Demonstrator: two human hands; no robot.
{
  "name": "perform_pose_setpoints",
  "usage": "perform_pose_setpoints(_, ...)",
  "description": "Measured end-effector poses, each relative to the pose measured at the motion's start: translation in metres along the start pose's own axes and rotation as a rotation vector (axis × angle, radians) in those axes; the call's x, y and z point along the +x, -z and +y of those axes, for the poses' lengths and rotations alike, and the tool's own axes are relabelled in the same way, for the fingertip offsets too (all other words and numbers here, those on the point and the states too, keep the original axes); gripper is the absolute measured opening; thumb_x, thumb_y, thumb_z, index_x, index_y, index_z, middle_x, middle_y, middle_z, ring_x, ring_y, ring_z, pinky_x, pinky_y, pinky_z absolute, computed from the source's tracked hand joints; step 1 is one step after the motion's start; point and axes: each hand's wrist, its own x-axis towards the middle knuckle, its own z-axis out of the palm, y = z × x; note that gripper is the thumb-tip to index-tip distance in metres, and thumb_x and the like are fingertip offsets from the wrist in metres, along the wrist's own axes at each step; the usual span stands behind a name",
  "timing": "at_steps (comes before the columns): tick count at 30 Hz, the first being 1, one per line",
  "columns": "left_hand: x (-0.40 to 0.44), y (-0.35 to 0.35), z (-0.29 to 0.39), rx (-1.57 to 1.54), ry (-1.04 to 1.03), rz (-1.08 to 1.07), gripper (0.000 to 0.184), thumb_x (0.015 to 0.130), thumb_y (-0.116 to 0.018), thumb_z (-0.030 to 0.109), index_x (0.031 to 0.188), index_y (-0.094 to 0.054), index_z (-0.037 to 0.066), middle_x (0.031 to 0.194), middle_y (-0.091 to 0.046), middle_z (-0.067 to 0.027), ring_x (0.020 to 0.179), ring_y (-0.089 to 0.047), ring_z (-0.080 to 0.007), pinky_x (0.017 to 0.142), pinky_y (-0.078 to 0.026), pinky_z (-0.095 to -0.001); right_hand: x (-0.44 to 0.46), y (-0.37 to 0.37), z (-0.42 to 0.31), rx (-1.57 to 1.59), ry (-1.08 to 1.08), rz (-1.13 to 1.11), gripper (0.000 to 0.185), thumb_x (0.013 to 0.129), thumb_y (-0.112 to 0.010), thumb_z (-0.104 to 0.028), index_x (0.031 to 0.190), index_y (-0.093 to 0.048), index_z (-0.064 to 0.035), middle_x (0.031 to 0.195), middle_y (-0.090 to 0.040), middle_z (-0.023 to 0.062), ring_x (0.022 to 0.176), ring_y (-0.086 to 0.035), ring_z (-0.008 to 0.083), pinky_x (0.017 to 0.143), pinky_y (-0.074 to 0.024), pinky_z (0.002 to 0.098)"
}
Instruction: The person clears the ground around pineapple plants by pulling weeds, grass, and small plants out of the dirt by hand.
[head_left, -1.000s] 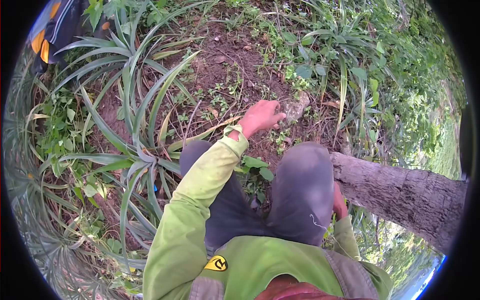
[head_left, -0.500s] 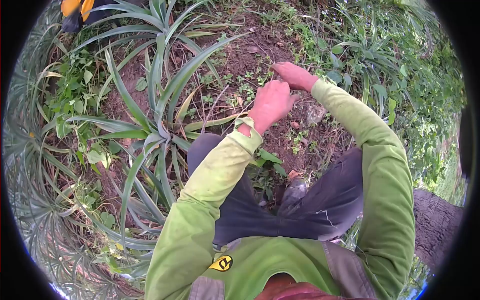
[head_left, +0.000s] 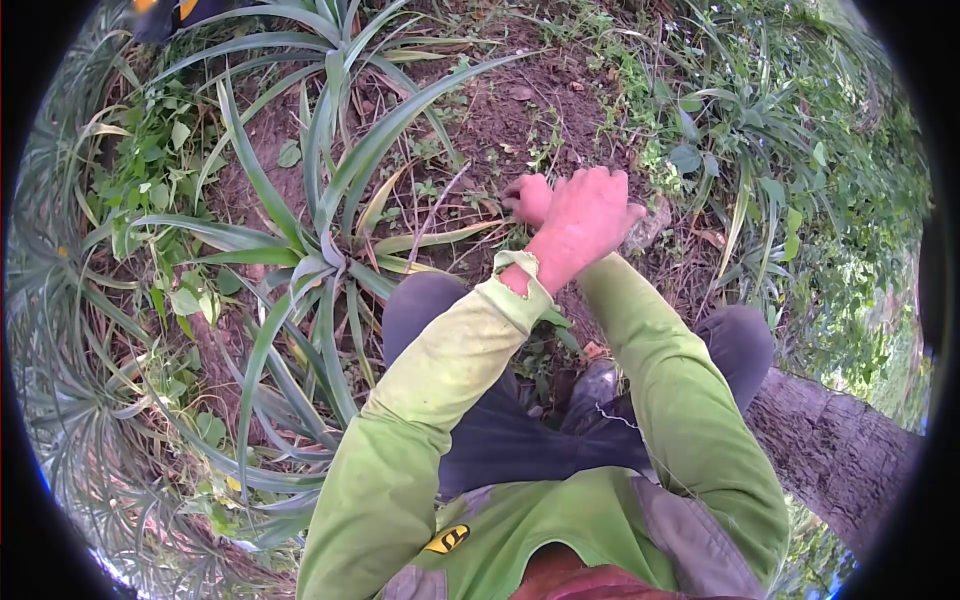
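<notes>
My left hand (head_left: pixel 585 225) is over the weedy soil, back upward, with its fingers curled down and the thumb out to the right. Whatever its fingertips hold, if anything, is hidden. My right hand (head_left: pixel 530 199) reaches beneath and past it, so the forearms meet at the wrists. Its fingers are bent in near small green weeds (head_left: pixel 545 155), and their grip cannot be made out. Bare reddish soil (head_left: pixel 520 105) with dry stalks lies just beyond both hands.
A large spiky-leaved plant (head_left: pixel 330 255) spreads at the left, its long leaves reaching near my left arm. More spiky plants and leafy vines (head_left: pixel 685 158) grow at the right. A thick trunk (head_left: pixel 830 440) lies beside my right knee. Dark and yellow-orange material (head_left: pixel 160 20) shows at upper left.
My left hand has moved right. My right hand has come left and closer to my body, passing under the left, so the hands now overlap. My right knee has shifted outward.
</notes>
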Motion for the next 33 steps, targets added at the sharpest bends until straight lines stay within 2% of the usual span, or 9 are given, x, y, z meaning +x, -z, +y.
perform_pose_setpoints(2,0.000,-0.002,-0.001,-0.027,0.023,-0.010,0.045,0.094,-0.072,0.042,0.110,-0.069,-0.001,0.110,-0.071,-0.0195,0.112,-0.068,-0.0384,0.097,-0.052,-0.0526,-0.007,0.003,-0.001,0.094,-0.004,-0.093,0.031,0.085,-0.084,-0.019,0.112,-0.079,-0.0045,0.089,-0.079,0.0171,0.091,-0.077,0.0311,0.086,-0.0595,0.0394)
perform_pose_setpoints(4,0.003,-0.009,-0.003,0.018,-0.052,0.006,0.045,0.094,-0.072,0.041,0.110,-0.069,0.000,0.109,-0.071,-0.0190,0.112,-0.068,-0.0379,0.097,-0.052,-0.0526,-0.005,0.008,-0.009,0.154,-0.346,0.098,0.038,0.082,-0.088,-0.023,0.114,-0.078,-0.0048,0.091,-0.079,0.0163,0.091,-0.076,0.0321,0.087,-0.0596,0.0413)
perform_pose_setpoints(9,0.005,-0.021,-0.008,-0.039,-0.104,0.086,0.045,0.096,-0.071,0.044,0.112,-0.066,0.001,0.105,-0.070,-0.0184,0.106,-0.069,-0.0401,0.092,-0.054,-0.0542,0.022,0.015,-0.065,-0.067,-0.133,0.117,0.071,0.082,-0.085,-0.024,0.143,-0.055,-0.0022,0.138,-0.058,0.0205,0.121,-0.064,0.0378,0.103,-0.0536,0.0441)
perform_pose_setpoints(16,0.007,-0.009,-0.005,-0.102,-0.072,0.042,0.040,0.095,-0.069,0.038,0.110,-0.069,0.001,0.110,-0.071,-0.0186,0.110,-0.068,-0.0376,0.097,-0.051,-0.0544,0.034,-0.022,-0.063,-0.099,-0.005,0.154,0.024,0.086,-0.074,-0.015,0.107,-0.080,-0.0049,0.107,-0.075,0.0184,0.103,-0.071,0.0394,0.092,-0.0566,0.0455)
perform_pose_setpoints(18,0.007,-0.010,-0.007,-0.121,-0.076,0.054,0.040,0.095,-0.068,0.038,0.109,-0.068,0.001,0.110,-0.071,-0.0190,0.109,-0.068,-0.0380,0.097,-0.051,-0.0546,0.021,-0.013,-0.076,0.066,-0.194,-0.032,0.019,0.085,-0.076,-0.015,0.101,-0.083,-0.0059,0.092,-0.076,0.0211,0.089,-0.074,0.0396,0.084,-0.0585,0.0452)
perform_pose_setpoints(20,0.008,-0.009,-0.007,-0.136,-0.084,0.068,0.040,0.095,-0.068,0.038,0.109,-0.068,0.000,0.109,-0.071,-0.0193,0.109,-0.068,-0.0384,0.096,-0.051,-0.0548,0.012,-0.006,-0.066,0.084,0.124,-0.328,0.022,0.084,-0.079,-0.016,0.103,-0.082,-0.0052,0.088,-0.076,0.0215,0.078,-0.074,0.0394,0.077,-0.0587,0.0454)
perform_pose_setpoints(24,0.007,-0.011,-0.005,-0.112,-0.117,0.133,0.042,0.095,-0.074,0.039,0.102,-0.064,-0.002,0.100,-0.069,-0.0205,0.100,-0.070,-0.0424,0.087,-0.056,-0.0543,0.024,0.006,-0.059,0.144,-0.124,0.176,0.045,0.080,-0.084,-0.018,0.121,-0.074,-0.0034,0.118,-0.070,0.0203,0.102,-0.071,0.0373,0.091,-0.0569,0.0431)
perform_pose_setpoints(27,0.008,-0.011,-0.003,-0.105,-0.119,0.136,0.042,0.094,-0.074,0.039,0.102,-0.064,-0.001,0.100,-0.069,-0.0200,0.099,-0.070,-0.0424,0.086,-0.056,-0.0541,0.051,-0.005,-0.061,-0.034,0.015,0.407,0.046,0.083,-0.077,-0.011,0.127,-0.068,-0.0010,0.128,-0.062,0.0210,0.106,-0.069,0.0405,0.095,-0.0553,0.0465)
perform_pose_setpoints(33,0.005,-0.008,-0.002,-0.128,-0.142,0.190,0.041,0.093,-0.075,0.038,0.104,-0.064,0.000,0.099,-0.069,-0.0199,0.099,-0.070,-0.0430,0.085,-0.056,-0.0544,0.085,-0.021,-0.077,-0.054,0.031,0.151,0.033,0.083,-0.058,0.004,0.112,-0.072,0.0001,0.120,-0.065,0.0228,0.108,-0.066,0.0436,0.099,-0.0532,0.0503)
